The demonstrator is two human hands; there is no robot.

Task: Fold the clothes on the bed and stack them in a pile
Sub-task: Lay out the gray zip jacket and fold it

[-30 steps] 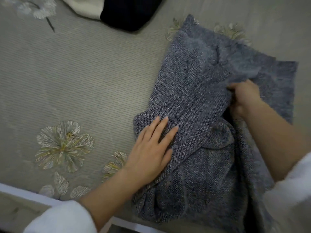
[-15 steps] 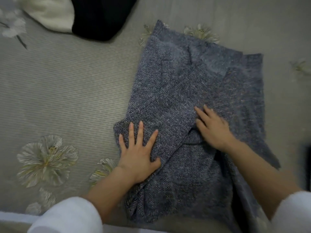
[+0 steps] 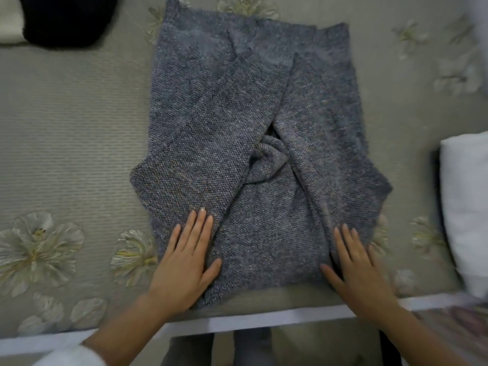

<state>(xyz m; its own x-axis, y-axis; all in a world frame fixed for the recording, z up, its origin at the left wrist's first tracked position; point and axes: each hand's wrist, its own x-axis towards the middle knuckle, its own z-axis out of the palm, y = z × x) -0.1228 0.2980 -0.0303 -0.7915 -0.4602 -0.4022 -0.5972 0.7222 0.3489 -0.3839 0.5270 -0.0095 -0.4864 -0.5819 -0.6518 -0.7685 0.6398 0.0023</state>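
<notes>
A grey-blue knitted sweater (image 3: 219, 114) lies flat on the bed (image 3: 71, 143), both sleeves folded inward and crossing over its middle. My left hand (image 3: 184, 260) rests flat on its near left corner, fingers straight and together. My right hand (image 3: 356, 265) lies flat on its near right edge, fingers straight and slightly spread. Neither hand grips the fabric.
A black garment (image 3: 66, 19) and a white garment (image 3: 9, 19) lie at the far left corner. White folded fabric (image 3: 467, 207) sits at the right edge. The bed's white front edge (image 3: 250, 319) runs just below the sweater, with my legs beneath it.
Both hands slid down the sweater toward its near edge, pressing it flat. The right hand let go of the sleeve it gripped a second ago; that sleeve now lies folded across.
</notes>
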